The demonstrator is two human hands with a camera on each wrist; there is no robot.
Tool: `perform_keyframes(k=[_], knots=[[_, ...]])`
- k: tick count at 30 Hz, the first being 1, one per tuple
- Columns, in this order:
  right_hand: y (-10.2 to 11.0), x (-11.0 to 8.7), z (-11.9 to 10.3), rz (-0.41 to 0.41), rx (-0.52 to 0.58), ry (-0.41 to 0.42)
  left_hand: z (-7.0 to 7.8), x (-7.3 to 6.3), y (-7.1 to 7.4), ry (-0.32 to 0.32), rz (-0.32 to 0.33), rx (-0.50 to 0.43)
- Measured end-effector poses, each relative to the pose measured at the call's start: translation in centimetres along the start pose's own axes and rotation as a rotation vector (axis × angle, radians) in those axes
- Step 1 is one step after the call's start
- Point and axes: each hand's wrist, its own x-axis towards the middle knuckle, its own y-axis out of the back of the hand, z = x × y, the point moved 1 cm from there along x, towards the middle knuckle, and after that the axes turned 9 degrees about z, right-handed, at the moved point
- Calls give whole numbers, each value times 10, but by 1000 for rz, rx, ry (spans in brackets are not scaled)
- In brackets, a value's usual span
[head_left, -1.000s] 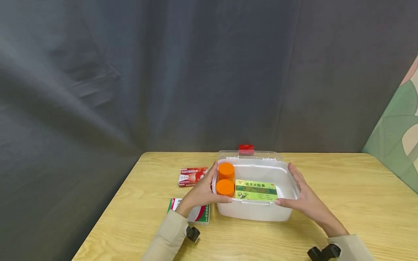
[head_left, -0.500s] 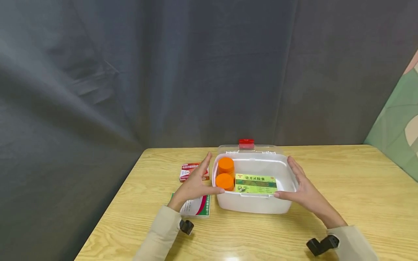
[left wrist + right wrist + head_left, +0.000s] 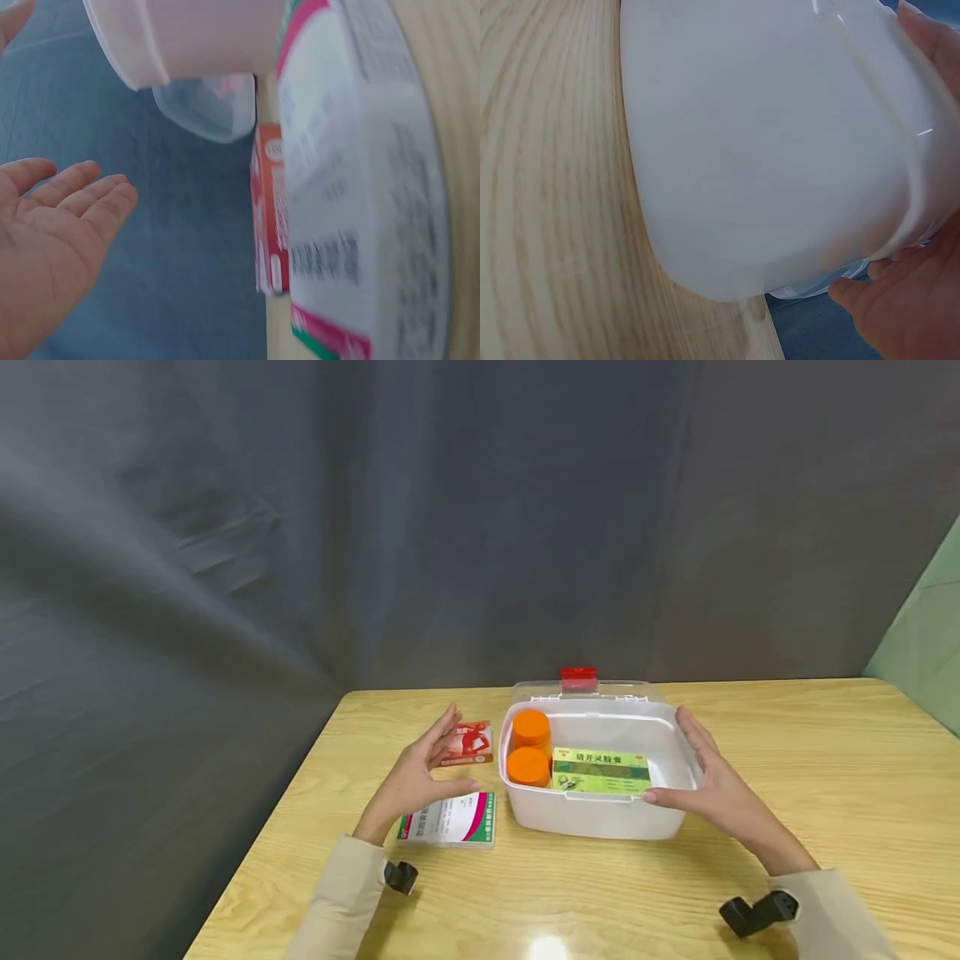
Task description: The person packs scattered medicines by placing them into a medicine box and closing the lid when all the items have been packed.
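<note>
A translucent white plastic storage box (image 3: 592,817) stands upright on the table with its lid swung back. Inside, two orange-capped bottles (image 3: 529,767) fill the left end, and a green medicine box (image 3: 602,771) lies flat beside them. My right hand (image 3: 723,797) holds the box's right end, thumb at the front rim and fingers along the side. Apart from the box, my left hand (image 3: 412,783) hovers with fingers extended, nothing in it. Nearest to it are a red medicine box (image 3: 474,742) and a white-and-green medicine box (image 3: 453,820), both partly covered by the hand in the head view.
The clear lid (image 3: 542,690) with a red latch (image 3: 578,677) lies behind the storage box, by the wooden table's (image 3: 600,902) back edge. A dark curtain (image 3: 495,527) hangs behind. Small black cameras (image 3: 401,877) sit on both wrists.
My left hand has come off the storage box's left end and moved left, over the medicine boxes. My right hand stays at the box's right end. The view has shifted slightly.
</note>
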Motion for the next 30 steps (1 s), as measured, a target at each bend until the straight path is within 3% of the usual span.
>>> perform_keyframes(k=[14,22,30], knots=[[1,2,8,-6,23,8,-26,-25,37,8,27,5],[1,5,11,-13,16,-9,-29,-35,45,64,-38,54],[0,5,11,-12,5,-12,-40,-41,49,101,-47,125]])
